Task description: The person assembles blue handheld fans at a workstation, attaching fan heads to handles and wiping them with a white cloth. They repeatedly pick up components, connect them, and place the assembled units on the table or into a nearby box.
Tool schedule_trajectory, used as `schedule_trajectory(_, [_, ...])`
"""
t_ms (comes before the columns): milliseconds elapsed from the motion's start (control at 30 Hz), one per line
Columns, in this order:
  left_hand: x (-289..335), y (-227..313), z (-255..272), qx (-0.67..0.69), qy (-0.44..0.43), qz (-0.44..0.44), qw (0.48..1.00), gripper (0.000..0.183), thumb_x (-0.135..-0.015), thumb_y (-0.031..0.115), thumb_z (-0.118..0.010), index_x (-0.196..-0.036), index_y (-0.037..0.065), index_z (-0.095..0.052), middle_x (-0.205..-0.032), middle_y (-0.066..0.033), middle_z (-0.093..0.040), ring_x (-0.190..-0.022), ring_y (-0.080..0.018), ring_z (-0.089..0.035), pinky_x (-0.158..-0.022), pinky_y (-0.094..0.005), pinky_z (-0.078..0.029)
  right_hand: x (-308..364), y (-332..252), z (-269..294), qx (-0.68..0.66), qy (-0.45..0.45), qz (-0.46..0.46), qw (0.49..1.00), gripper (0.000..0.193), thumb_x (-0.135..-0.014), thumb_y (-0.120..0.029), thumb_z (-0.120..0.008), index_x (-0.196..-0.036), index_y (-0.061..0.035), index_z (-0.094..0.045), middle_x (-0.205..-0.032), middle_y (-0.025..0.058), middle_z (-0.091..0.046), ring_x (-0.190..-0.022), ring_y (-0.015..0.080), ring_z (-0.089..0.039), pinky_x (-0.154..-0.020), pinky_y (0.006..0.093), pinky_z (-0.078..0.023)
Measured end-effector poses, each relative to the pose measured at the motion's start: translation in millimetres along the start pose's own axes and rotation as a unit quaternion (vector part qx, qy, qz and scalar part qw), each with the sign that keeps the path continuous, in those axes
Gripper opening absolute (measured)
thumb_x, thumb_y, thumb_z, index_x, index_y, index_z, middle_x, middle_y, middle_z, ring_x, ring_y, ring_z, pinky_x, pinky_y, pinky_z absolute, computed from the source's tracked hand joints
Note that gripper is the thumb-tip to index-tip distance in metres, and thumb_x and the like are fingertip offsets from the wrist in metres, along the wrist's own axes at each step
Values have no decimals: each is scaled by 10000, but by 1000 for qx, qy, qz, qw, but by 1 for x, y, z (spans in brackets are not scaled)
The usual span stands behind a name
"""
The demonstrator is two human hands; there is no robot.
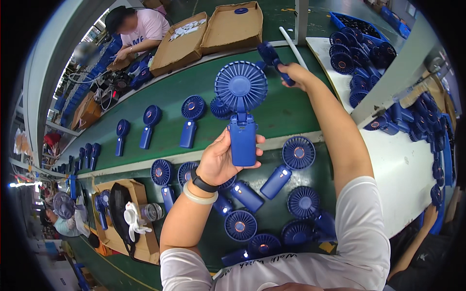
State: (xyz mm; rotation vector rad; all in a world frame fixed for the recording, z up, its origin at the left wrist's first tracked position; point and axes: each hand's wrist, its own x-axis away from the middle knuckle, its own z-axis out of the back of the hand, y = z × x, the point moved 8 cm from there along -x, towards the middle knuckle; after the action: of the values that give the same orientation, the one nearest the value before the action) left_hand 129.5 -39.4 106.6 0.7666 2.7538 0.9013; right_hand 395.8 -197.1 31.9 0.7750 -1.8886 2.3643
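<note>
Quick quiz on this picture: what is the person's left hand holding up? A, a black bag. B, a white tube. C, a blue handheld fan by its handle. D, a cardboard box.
C: the left hand grips the handle of a blue handheld fan, round head upward over the green belt, while the right hand holds another blue fan farther out.

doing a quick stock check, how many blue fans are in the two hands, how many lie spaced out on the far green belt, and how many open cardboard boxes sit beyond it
Blue fans in hand: 2, left hand holds one fan, right hand holds another fan
Fans spaced on the belt: 3
Open cardboard boxes: 2
Total: 7
</note>
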Motion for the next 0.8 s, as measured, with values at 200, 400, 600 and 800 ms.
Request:
schedule_trajectory(200, [33,-4,-16,24,-23,-58,998,411,-980,337,-324,-1297,80,-376,-1225,-219,-500,-1052,-329,-566,-846,-492,-505,178,-37,-60,-382,-248,136,880,406,-968,-344,-351,-1262,-66,-390,-1073,172,-550,-819,249,-580,-685,378,-509])
schedule_trajectory(400, [61,-16,-36,25,5,-99,995,404,-968,341,-365,-1256,61,-404,-1148,-201,-543,-965,-298,-593,-789,-443,-520,297,-10,-111,-534,-342,132,762,485,-911,-432,-375,-1187,-43,-460,-1019,152,-531,-684,228,-516,-563,329,-396])
schedule_trajectory(600, [103,-18,-43,-174,95,-203,959,381,-965,382,-394,-1120,38,-441,-935,-137,-605,-739,-192,-619,-631,-307,-538,342,12,-136,-569,-320,141,744,500,-917,-455,-359,-1214,-63,-448,-1019,164,-524,-654,227,-516,-535,328,-400])
schedule_trajectory(800, [133,-23,-49,-192,126,-236,944,325,-917,187,-543,-1158,34,-388,-946,-120,-594,-761,-169,-618,-682,-298,-537,360,19,-166,-577,-340,142,729,530,-911,-477,-356,-1259,-81,-416,-1005,171,-514,-639,227,-524,-520,332,-407])
